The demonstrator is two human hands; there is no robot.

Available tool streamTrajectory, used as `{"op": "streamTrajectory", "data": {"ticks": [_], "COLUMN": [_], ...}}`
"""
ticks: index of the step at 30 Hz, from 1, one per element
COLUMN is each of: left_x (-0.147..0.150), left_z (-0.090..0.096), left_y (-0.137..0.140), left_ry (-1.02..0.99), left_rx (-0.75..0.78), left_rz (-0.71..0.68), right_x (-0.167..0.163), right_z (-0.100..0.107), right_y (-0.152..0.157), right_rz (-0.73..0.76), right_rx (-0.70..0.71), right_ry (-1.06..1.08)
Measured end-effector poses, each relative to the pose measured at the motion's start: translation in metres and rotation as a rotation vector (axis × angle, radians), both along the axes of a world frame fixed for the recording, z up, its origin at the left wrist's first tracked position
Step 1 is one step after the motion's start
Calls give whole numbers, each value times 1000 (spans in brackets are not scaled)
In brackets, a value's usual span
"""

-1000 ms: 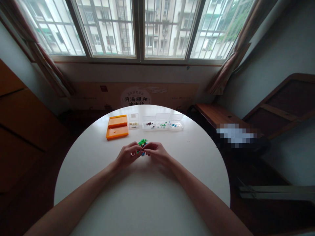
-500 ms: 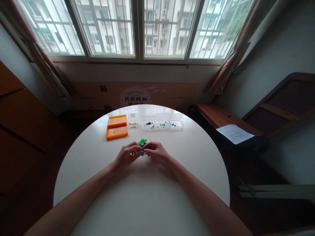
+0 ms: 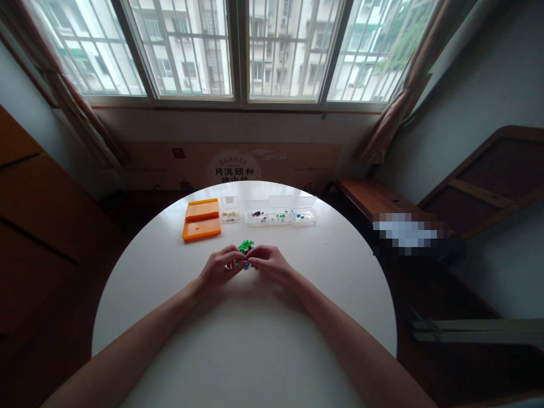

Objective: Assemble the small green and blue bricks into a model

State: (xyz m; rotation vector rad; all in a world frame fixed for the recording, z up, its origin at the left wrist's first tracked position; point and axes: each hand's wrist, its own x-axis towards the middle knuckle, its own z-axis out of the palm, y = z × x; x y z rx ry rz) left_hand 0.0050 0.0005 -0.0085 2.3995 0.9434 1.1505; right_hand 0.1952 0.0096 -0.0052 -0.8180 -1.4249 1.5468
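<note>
A small model of green, blue and dark building bricks [image 3: 245, 246] is between my two hands above the white round table [image 3: 250, 345]. My left hand [image 3: 220, 264] closes on its left side, thumb and fingers pinched together. From the right, my right hand [image 3: 270, 262] pinches at the same model, its fingertips nearly meeting those of the left. The fingers cover much of the lower part of the model, so any tiny piece between the fingertips cannot be made out.
Beyond my hands stands an open orange case [image 3: 202, 229] with a small piece in it. To its right are a clear box of cream pieces [image 3: 230, 215] and open clear boxes with dark [image 3: 256, 218], green [image 3: 280, 220] and blue pieces [image 3: 304, 220]. A wooden bench [image 3: 361, 195] is at the right.
</note>
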Motion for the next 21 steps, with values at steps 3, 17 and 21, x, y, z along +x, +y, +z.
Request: {"op": "streamTrajectory", "data": {"ticks": [3,17,21], "left_x": [0,-1,-1], "left_z": [0,-1,-3], "left_y": [0,1,1], "left_ry": [-4,-17,-33], "left_rx": [10,17,15], "left_rz": [-5,-3,-4], "right_x": [0,1,1], "right_z": [-2,-3,-5], "right_y": [1,1,3], "right_rz": [6,12,14], "right_rx": [8,5,13], "right_ry": [7,10,2]}}
